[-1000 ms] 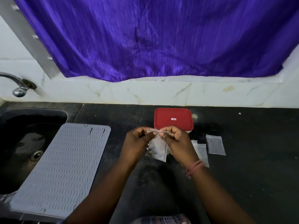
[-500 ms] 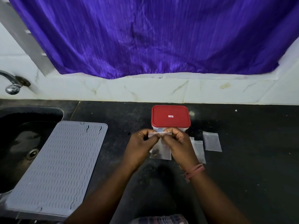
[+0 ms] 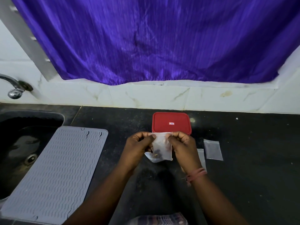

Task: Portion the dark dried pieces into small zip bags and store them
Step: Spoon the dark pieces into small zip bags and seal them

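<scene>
Above the worktop [image 3: 243,184], both hands' fingers [image 3: 150,138] pinch one filled zip bag [image 3: 162,146] at its top; empty bags [image 3: 213,149] wait.

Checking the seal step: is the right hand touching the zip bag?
Touching. The head view shows the right hand pinching the bag at its top edge, with the left hand pinching the other end.

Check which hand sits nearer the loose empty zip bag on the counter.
Right. The right hand is just left of the empty zip bag, pinching the filled bag. The left hand is farther left, beyond that filled bag.
</scene>
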The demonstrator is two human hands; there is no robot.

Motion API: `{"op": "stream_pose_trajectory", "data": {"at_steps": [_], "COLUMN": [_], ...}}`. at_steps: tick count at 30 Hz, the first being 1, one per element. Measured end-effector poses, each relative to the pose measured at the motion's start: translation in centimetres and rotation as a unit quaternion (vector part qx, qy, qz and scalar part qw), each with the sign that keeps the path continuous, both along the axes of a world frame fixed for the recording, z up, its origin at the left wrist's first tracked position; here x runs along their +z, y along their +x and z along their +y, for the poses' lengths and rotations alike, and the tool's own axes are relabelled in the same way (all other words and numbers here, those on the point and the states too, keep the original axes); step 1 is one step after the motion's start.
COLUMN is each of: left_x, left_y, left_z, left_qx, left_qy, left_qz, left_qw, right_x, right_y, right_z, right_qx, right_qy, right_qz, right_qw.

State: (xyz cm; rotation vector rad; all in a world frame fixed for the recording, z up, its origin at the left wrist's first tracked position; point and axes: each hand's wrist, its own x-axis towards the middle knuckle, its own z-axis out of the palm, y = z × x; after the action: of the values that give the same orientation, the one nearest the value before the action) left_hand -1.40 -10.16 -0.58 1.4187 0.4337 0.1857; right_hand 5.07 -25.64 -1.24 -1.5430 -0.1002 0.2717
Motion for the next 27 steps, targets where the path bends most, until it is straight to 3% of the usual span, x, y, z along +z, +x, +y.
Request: {"op": "stream_pose_trajectory", "data": {"at_steps": [10, 14, 18, 22, 27], "left_x": [-0.7, -0.8, -1.7, -3.8, -5.2], "left_y": [1.7, 1.9, 1.3, 1.2, 2.2], "left_z": [0.6, -0.6, -3.3, -5.1, -7.5], "left_qx": [-0.016, -0.019, -0.088, -0.147, -0.133], "left_qy": [0.050, -0.007, -0.104, -0.071, -0.089], "left_qz": [-0.007, 0.015, 0.048, 0.106, 0.133], "left_qw": [0.999, 1.000, 0.989, 0.981, 0.978], "right_x": [0.0, -0.8, -1.5, -2.5, -4.5], "right_y": [1.6, 1.0, 0.7, 0.6, 0.7], "right_z": [-0.6, -1.4, -2.6, -4.3, -7.2], "right_qx": [-0.018, -0.025, -0.078, -0.138, -0.154], "right_qy": [0.004, 0.019, 0.024, 0.058, 0.058], "right_qz": [0.016, 0.026, 0.040, 0.068, 0.125], "right_qw": [1.000, 0.999, 0.996, 0.986, 0.978]}}
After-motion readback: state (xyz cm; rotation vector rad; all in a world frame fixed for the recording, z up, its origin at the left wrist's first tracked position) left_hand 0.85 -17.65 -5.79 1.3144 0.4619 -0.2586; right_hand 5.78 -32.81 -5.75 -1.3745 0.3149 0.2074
